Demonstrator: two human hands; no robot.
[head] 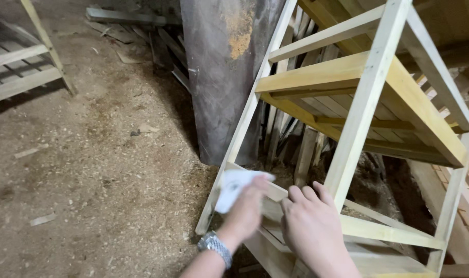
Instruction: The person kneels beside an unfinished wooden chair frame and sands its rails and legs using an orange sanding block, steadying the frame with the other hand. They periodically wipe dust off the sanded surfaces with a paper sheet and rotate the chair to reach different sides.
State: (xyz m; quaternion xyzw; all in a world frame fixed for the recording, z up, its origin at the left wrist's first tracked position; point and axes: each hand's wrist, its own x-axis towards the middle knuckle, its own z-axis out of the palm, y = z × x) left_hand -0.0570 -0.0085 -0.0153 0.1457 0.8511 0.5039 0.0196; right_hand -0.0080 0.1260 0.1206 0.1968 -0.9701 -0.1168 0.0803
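A pale wooden shelf frame point(365, 103) leans tilted in front of me, its foot on the sawdust floor. My left hand point(247, 211), with a metal watch on the wrist, presses a white folded sheet point(233, 188) against a low crossbar point(275, 191) of the frame. My right hand point(311, 229) rests just to the right of it, fingers curled over the same low rail, next to an upright post point(347, 164).
A grey concrete pillar point(224, 77) stands behind the frame. Loose wooden slats point(291, 134) lean between pillar and frame. Another slatted wooden frame point(23, 67) lies at the far left. Sawdust and wood scraps cover the floor point(90, 170).
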